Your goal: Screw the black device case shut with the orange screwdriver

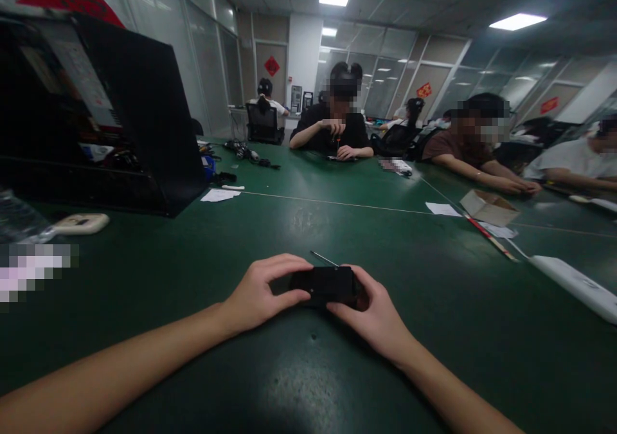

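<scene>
Head view: both hands' fingers [284,265] grip black device [326,284].

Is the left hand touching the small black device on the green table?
Touching. The head view shows the left hand with thumb and fingers on the left end of the black device; the right hand holds the other end.

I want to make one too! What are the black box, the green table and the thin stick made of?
The black box: probably matte hard plastic; it looks dull, but it is dark. The table: smooth green top, maybe laminate; lamps glare off it. The thin stick: likely metal; it glints pale.
</scene>
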`<state>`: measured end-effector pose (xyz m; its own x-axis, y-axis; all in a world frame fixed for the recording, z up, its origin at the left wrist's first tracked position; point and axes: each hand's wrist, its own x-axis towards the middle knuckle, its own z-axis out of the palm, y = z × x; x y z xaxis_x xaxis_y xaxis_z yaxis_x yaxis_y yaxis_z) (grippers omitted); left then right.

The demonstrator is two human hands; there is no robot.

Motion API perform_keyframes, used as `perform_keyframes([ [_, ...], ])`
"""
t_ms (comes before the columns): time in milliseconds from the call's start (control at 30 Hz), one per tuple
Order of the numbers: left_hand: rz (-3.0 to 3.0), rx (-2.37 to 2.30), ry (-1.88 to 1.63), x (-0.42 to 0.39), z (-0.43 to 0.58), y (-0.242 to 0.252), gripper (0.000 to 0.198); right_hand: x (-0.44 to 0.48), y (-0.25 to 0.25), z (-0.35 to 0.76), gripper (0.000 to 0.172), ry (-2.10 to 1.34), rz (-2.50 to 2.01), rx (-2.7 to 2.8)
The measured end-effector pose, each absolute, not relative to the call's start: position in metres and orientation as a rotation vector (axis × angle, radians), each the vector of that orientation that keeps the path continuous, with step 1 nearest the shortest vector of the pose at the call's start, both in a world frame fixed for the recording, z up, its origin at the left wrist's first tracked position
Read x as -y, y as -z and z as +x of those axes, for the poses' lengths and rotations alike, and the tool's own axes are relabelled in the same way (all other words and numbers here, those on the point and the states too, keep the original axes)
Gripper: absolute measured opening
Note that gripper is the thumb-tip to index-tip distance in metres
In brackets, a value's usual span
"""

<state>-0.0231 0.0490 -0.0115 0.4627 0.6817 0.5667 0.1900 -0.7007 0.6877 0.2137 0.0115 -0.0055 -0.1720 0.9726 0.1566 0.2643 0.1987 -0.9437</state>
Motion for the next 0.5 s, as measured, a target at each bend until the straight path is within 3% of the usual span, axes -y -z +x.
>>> perform_keyframes([
  [500,2.112,-0.825,-1.179,-0.0422,-0.0206,0.0103,0.04,-0.0116,0.0049,0.2167,0.049,-1.145,-1.1,1.567],
])
